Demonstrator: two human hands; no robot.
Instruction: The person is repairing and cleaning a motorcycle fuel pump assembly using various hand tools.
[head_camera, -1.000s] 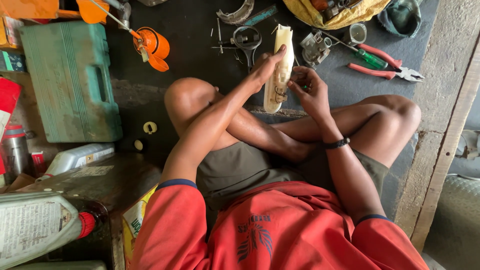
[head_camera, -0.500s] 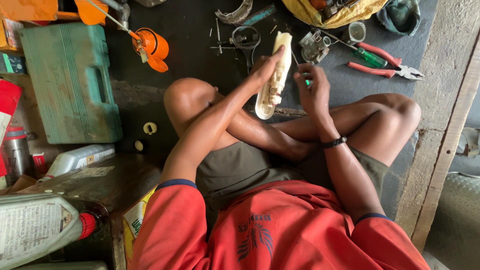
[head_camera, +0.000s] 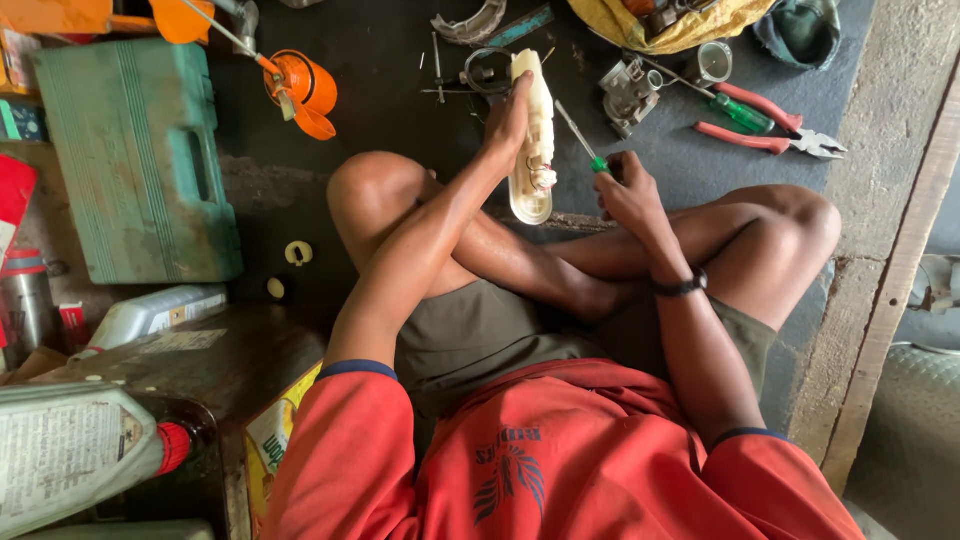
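I sit cross-legged on a dark floor. My left hand grips a long cream plastic housing, held upright above my knees. My right hand holds a thin screwdriver with a green collar; its shaft slants up and left, ending close beside the housing. A dark band is on my right wrist. A small cluster of parts shows at the housing's lower end, near its rounded bottom.
A green tool case lies at left beside an orange oil can. Red-handled pliers, a green screwdriver, metal parts and a yellow cloth lie ahead. Plastic bottles stand at lower left. A concrete ledge runs along the right.
My left hand has lifted the housing up and away from me. My right hand now shows a screwdriver raised beside it.
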